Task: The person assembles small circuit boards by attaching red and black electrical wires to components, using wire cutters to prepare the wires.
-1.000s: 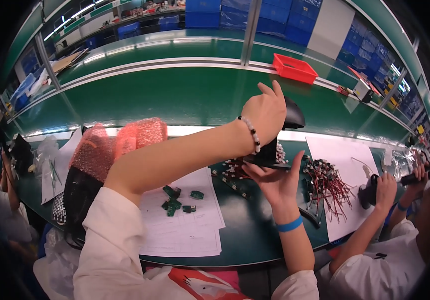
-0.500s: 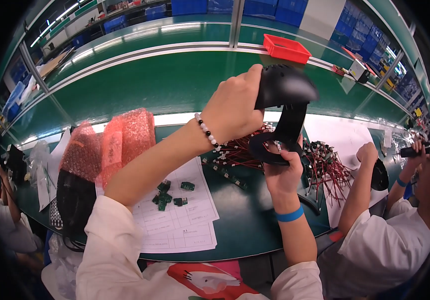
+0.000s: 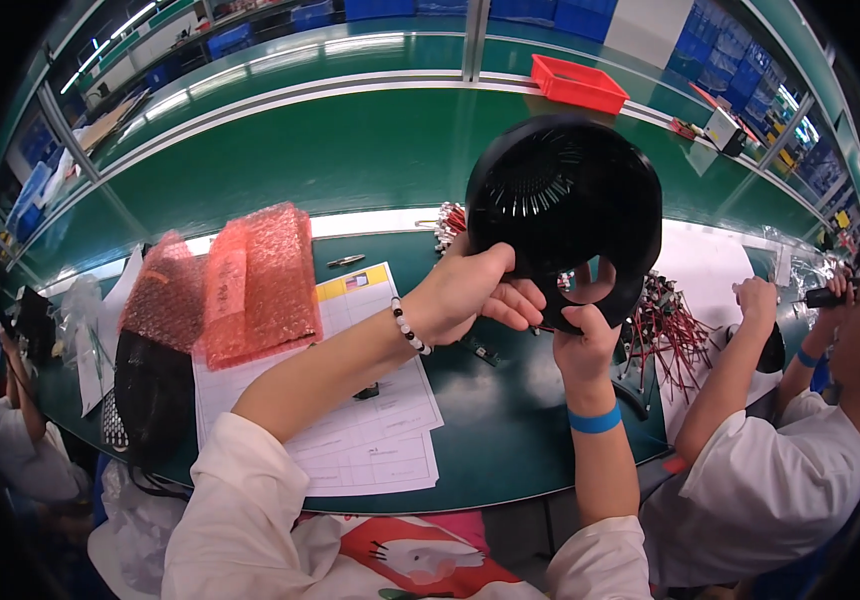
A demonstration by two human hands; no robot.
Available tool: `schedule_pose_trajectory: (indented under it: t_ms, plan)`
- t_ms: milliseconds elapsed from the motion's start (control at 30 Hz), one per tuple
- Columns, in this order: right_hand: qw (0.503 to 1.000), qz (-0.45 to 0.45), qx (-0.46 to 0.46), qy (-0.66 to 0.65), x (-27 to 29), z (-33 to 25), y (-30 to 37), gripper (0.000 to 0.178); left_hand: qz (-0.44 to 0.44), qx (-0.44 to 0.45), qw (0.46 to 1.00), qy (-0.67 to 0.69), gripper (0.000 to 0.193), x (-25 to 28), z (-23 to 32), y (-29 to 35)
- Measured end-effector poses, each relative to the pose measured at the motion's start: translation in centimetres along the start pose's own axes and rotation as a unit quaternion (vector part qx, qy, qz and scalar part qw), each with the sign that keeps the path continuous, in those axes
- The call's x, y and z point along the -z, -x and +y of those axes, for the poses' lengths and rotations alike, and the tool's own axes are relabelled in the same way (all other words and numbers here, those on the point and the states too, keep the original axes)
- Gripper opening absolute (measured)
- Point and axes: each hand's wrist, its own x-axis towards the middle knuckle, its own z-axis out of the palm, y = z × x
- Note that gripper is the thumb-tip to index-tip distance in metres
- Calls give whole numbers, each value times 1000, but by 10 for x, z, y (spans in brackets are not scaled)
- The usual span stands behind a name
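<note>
A glossy black plastic housing (image 3: pixel 570 180), rounded and hollow with a round opening low in it, is raised above the table. My left hand (image 3: pixel 465 295) is at its lower left edge, thumb against the rim and fingers loosely curled below. From below, my right hand (image 3: pixel 588 350) grips the bottom rim beside the opening, thumb in front. Behind the housing lie bundles of red and black wires (image 3: pixel 665 340) with small connectors, partly hidden. A small green circuit board (image 3: pixel 365 390) shows on the paper sheets (image 3: pixel 370 465) beside my left forearm.
Pink bubble-wrap bags (image 3: pixel 265 285) and a black bag (image 3: pixel 155 400) lie at the left. A red bin (image 3: pixel 578 85) stands on the far ledge. At the right, a co-worker (image 3: pixel 760 480) sits close by, hands over the table. Another person is at the far left.
The housing has turned so its broad hollow side shows. My left hand has come down from its top to its lower left edge, while my right hand stays at the bottom.
</note>
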Motion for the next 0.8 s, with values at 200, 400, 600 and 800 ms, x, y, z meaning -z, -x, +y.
schedule_pose_trajectory:
  t_ms: [200, 400, 600, 800]
  plan:
    - [996, -66, -35, -52, 9, 5, -3, 29, -144, 124, 942, 276, 29, 15, -30, 10]
    - [989, -127, -6, 76, 16, -2, -3, 10, -218, 224, 816, 486, 30, 8, -44, 37]
    - [899, -42, -333, -283, -1, -14, 14, 21, -214, 276, 914, 208, 54, 18, -14, 78]
    - [893, 60, -377, -238, -30, -47, 19, 32, -251, 243, 931, 105, 82, 48, 11, 99]
